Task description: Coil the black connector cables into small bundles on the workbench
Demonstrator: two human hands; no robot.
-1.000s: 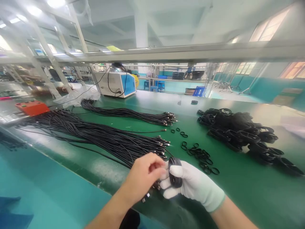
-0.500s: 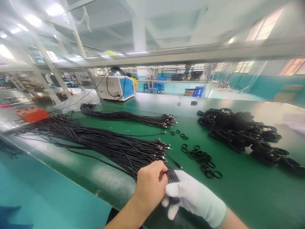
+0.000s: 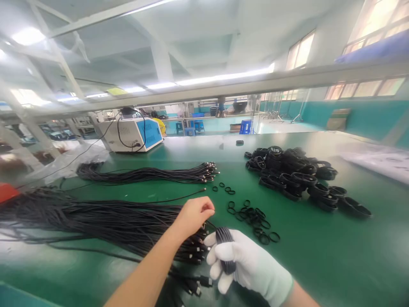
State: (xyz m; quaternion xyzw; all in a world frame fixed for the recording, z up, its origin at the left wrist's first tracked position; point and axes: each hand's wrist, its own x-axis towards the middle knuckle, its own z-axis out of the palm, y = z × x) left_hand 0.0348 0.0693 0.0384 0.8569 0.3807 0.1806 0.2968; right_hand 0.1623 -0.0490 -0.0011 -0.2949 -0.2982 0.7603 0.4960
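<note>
My right hand, in a white glove, grips a coiled black cable with its fingers wrapped round the loops. Just left of it, my bare left hand is raised over the connector ends of a long bundle of black cables. Its fingers are curled and drawn together, and no object shows in them. Several small black rings lie loose on the green table, beyond my right hand. A few more rings lie nearer the second cable bundle.
A heap of coiled black cables sits at the right. Behind the bundles stands a white and blue machine, with clear plastic beside it. Part of a red box shows at the left edge. A shelf rail crosses above the table.
My left hand has left the coil and moved up and to the left. My right hand still holds the coil. The view has turned to the right.
</note>
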